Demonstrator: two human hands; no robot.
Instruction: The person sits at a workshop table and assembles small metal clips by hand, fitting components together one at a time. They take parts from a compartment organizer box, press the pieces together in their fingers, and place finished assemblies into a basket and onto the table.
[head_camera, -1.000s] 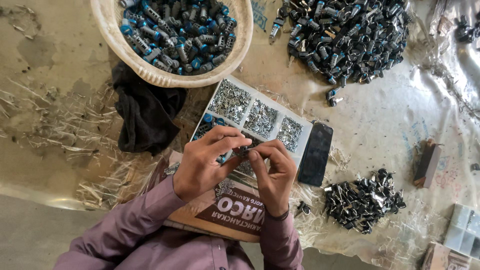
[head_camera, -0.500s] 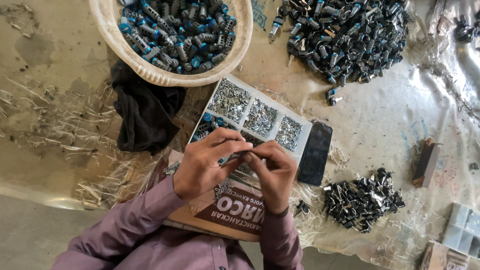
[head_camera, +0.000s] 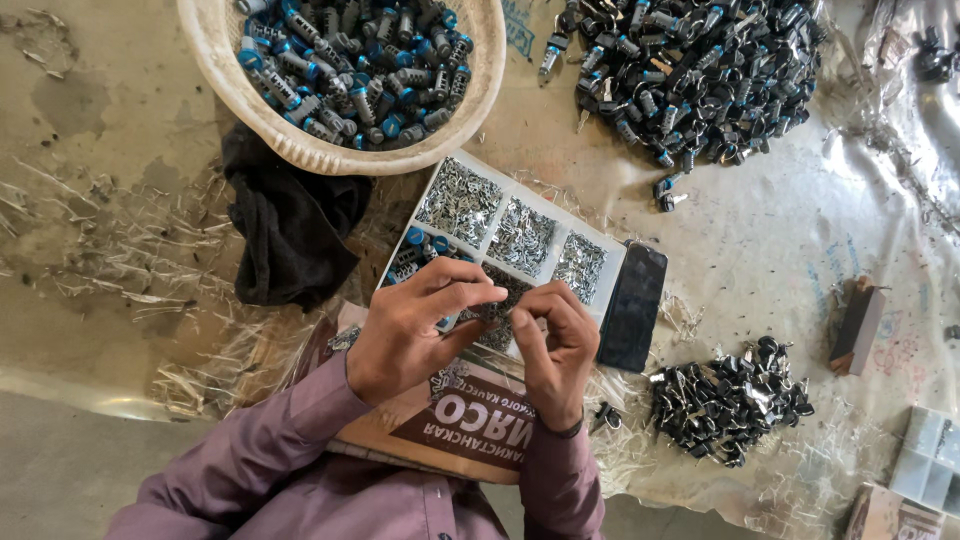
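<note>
Since a second ago almost nothing has shifted: my left hand (head_camera: 415, 325) and right hand (head_camera: 555, 345) are still bunched together over the near end of the white compartment tray (head_camera: 612, 262), and only my fingertips have closed a little tighter. I judge I'm still fitting the same small metal piece (head_camera: 497, 308). The fingers of both hands are pressed together, pinching it between them; it's too small to name more closely.

Counting: one tray, with three compartments of silvery bits showing and one with blue-capped parts at 10 o'clock from my hands. One cream basket (head_camera: 300, 150) of blue-capped cylinders at 11 o'clock. One big heap of dark parts (head_camera: 700, 70) at 1 o'clock, one smaller heap (head_camera: 725, 400) at 4 o'clock. One black phone (head_camera: 632, 308) just beside the tray at 3 o'clock. One black cloth (head_camera: 290, 235) at 9 o'clock. One cardboard box (head_camera: 470, 435) under my wrists.
</note>
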